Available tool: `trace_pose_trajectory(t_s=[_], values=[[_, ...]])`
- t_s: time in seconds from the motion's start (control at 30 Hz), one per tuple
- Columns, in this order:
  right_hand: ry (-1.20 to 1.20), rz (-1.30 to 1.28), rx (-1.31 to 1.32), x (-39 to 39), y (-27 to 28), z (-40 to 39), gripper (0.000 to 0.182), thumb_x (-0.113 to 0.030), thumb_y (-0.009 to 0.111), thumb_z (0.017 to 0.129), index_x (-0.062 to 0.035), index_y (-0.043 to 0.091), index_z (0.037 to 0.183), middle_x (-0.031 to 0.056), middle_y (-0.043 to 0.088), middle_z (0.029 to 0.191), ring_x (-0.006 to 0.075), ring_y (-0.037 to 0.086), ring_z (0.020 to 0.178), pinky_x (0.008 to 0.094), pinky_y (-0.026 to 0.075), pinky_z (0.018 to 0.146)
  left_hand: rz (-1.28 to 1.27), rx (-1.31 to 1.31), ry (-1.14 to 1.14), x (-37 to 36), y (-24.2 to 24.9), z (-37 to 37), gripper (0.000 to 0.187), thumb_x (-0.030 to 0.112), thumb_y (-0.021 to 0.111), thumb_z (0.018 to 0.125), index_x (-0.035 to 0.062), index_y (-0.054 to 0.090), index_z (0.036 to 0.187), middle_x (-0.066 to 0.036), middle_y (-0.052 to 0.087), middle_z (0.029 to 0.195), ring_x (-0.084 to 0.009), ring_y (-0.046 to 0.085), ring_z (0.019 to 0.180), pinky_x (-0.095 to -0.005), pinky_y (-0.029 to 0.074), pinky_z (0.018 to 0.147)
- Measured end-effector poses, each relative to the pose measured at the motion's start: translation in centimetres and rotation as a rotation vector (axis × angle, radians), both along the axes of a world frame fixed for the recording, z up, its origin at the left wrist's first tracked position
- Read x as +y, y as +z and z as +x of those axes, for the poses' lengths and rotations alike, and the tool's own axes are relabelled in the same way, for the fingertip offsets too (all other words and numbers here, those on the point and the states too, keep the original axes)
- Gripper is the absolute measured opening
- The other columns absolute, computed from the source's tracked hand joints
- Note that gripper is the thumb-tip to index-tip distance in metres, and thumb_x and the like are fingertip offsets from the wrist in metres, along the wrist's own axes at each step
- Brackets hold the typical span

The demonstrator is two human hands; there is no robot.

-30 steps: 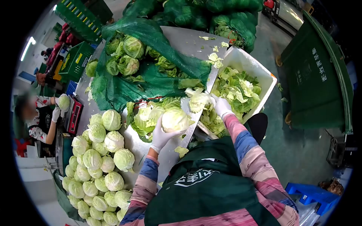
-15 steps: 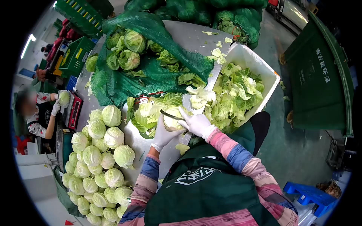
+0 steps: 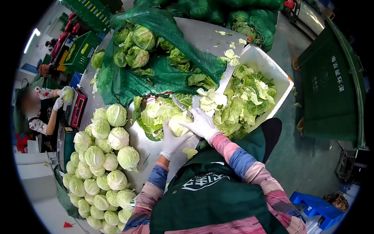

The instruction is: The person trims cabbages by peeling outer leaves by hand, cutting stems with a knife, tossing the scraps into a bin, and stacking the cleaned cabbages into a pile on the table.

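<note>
Sitting in the cupped left hand, the pale cabbage is just above the metal table, while the right hand closes round a curved knife, its fingers near the head. The blade points up and away from the body; good work here seems to call for a firm left palm under the cabbage, left fingertips clear of the edge, and short, shallow cuts that spare the firm head. Loose leaves lie just beyond it. To the right, a white foam box holds a deep heap of torn leaves. Farther forward, a green mesh bag lies spread with leafy heads in its folds. Stripped cabbages pile up on the left, and the inside of the large green bin is hidden.
</note>
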State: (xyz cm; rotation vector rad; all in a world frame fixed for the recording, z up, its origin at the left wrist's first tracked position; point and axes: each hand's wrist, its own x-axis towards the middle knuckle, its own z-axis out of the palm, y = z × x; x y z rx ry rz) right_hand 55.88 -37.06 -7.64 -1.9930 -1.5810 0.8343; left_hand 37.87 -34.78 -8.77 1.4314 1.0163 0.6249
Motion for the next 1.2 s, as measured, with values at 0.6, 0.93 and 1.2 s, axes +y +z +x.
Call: trace_pose_trajectory(t_s=[0.6,0.93,1.2], values=[[-0.014,0.037,-0.073,0.5,1.9,-0.9,0.07,-0.058,0.066,0.076,-0.0063,0.059,0.122,0.0199,0.067,0.102,0.0333,0.064,0.095,0.0396,0.049,0.084,0.435,0.268,-0.025,-3.3,-1.3,-1.4,0.108,0.024,0.09,0.058,0.0015,0.021,0.139,-0.019,0.031,0.138,-0.0308,0.035,0.131,-0.0403,0.029,0.111],[-0.157,-0.092,0.007,-1.4,-5.2,2.9,0.048,-0.046,0.06,0.087,-0.0113,0.06,0.12,0.02,0.068,0.093,0.039,0.065,0.085,0.0447,0.051,0.076,0.284,0.093,0.033,-4.0,-2.4,-3.0,0.108,0.023,0.091,0.056,0.0012,0.023,0.137,-0.021,0.027,0.144,-0.0321,0.03,0.135,-0.04,0.025,0.114],[0.266,-0.123,-0.114,-5.3,2.6,-0.2,0.056,-0.046,0.037,0.099,-0.0177,0.029,0.147,0.0216,0.064,0.071,0.0394,0.063,0.065,0.0495,0.05,0.065,0.213,0.071,0.074,-4.0,-2.3,-2.1,0.109,0.023,0.092,0.054,0.0015,0.024,0.136,-0.021,0.028,0.142,-0.0329,0.03,0.135,-0.0407,0.026,0.113]])
